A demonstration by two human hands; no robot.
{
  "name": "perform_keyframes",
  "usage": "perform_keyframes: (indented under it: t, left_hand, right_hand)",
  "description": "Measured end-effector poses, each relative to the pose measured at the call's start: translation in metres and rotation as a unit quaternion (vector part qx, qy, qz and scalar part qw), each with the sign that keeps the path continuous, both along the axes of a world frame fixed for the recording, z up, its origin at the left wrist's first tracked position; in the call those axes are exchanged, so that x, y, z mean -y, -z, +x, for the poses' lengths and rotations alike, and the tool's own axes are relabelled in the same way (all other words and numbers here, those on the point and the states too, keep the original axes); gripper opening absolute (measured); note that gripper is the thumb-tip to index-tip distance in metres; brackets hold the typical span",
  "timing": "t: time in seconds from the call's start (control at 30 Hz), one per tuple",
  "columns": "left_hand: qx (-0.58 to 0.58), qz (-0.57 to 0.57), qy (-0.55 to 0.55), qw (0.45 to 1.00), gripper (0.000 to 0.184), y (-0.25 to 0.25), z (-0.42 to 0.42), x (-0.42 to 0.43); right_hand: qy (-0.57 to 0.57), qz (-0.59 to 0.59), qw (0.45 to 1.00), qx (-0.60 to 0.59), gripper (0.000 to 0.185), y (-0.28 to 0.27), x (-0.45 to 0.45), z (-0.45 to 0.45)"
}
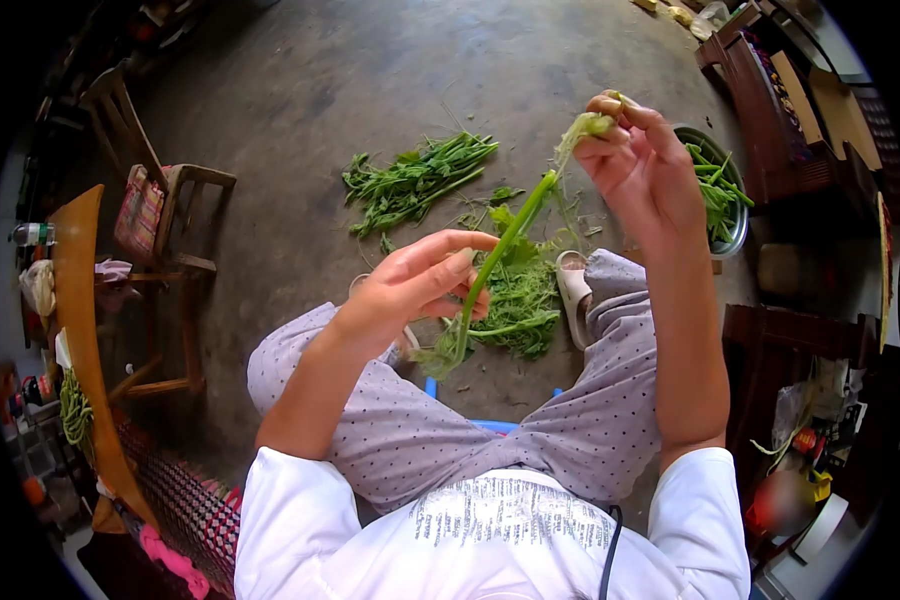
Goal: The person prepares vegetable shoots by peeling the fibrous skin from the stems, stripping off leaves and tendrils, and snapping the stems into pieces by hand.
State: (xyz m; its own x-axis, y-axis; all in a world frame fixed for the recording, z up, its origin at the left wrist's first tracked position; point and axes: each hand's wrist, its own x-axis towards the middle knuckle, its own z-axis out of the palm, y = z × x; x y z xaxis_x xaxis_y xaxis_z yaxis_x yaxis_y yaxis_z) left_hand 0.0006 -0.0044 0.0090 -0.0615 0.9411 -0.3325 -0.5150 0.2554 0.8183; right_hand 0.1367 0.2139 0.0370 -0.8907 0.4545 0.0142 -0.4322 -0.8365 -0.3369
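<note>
Stalk (pixel 501 245) in left fingers (pixel 440 243), fibres (pixel 581 130) in right fingers (pixel 650 124), greens (pixel 420 185) on floor (pixel 310 100)

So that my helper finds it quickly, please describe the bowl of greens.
Across the grey floor, look right, past the person's right hand, toward the dark wooden furniture. There is the round bowl. It contains its green stalks, whereas the neighbouring leafy piles lie loose on the floor.

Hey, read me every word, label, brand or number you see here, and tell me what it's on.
No text is legible.
White shirt: rows of dark print, too small and blurred to read.
Bottle at far left: any label is too small to read.
</note>
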Motion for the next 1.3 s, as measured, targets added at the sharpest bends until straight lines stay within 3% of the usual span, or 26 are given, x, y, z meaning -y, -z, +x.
perform_keyframes:
  t: [0.17, 0.37, 0.4, 0.47, 0.57, 0.63, 0.7, 0.77, 0.83, 0.87, 1.0, 1.1, 1.13, 1.27, 1.3]
  left_hand:
    - [-0.170, 0.063, -0.036, 0.983, 0.030, 0.017, 0.011, -0.005]
    - [-0.124, 0.051, -0.098, 0.986, 0.024, 0.004, 0.008, -0.004]
    - [-0.130, 0.060, -0.065, 0.988, 0.024, 0.004, 0.003, -0.001]
    - [-0.134, 0.060, -0.076, 0.986, 0.024, 0.004, 0.004, 0.004]
    - [-0.144, 0.065, -0.094, 0.983, 0.025, 0.002, 0.005, 0.006]
    - [-0.147, 0.064, -0.102, 0.982, 0.025, 0.001, 0.003, 0.005]
    - [-0.157, 0.071, -0.103, 0.980, 0.025, -0.001, 0.002, 0.006]
    - [-0.147, 0.077, -0.112, 0.980, 0.024, 0.000, 0.004, 0.007]
    - [-0.140, 0.087, -0.121, 0.979, 0.022, 0.001, 0.003, 0.007]
    - [-0.176, 0.088, -0.112, 0.974, 0.022, 0.003, 0.002, 0.006]
    - [-0.281, 0.077, -0.112, 0.950, 0.022, 0.002, 0.005, 0.006]
    - [-0.320, 0.061, -0.087, 0.942, 0.020, 0.001, 0.003, 0.006]
    - [-0.320, 0.060, -0.086, 0.942, 0.020, 0.002, 0.004, 0.005]
    - [-0.387, 0.097, -0.122, 0.909, 0.019, 0.003, 0.005, 0.000]
    - [-0.397, 0.108, -0.135, 0.901, 0.019, 0.003, 0.005, -0.001]
  right_hand:
    - [-0.038, 0.014, 0.999, -0.013, 0.013, 0.009, 0.014, -0.007]
    - [0.030, 0.024, 0.999, 0.012, 0.012, 0.007, -0.004, -0.002]
    - [0.029, 0.024, 0.999, 0.012, 0.012, 0.007, -0.017, 0.004]
    - [0.123, 0.065, 0.989, 0.051, 0.014, 0.002, -0.049, 0.018]
    - [0.085, 0.052, 0.995, 0.009, 0.015, -0.004, -0.051, 0.025]
    - [0.115, 0.058, 0.990, 0.063, 0.017, 0.000, -0.039, 0.018]
    - [0.059, 0.099, 0.987, 0.111, 0.017, -0.003, -0.019, 0.012]
    - [0.095, 0.140, 0.969, 0.182, 0.019, -0.007, 0.002, 0.004]
    - [0.087, 0.373, 0.881, 0.278, 0.019, -0.004, 0.014, 0.002]
    - [0.115, 0.431, 0.833, 0.328, 0.020, -0.011, 0.030, -0.004]
    - [-0.011, 0.485, 0.824, 0.293, 0.025, -0.016, 0.045, -0.005]
    - [0.000, 0.515, 0.816, 0.261, 0.030, -0.008, 0.052, -0.010]
    - [-0.001, 0.561, 0.787, 0.256, 0.027, -0.004, 0.051, -0.010]
    - [-0.006, 0.523, 0.822, 0.226, 0.023, 0.003, 0.054, -0.010]
    - [-0.025, 0.471, 0.853, 0.222, 0.021, -0.001, 0.056, -0.010]
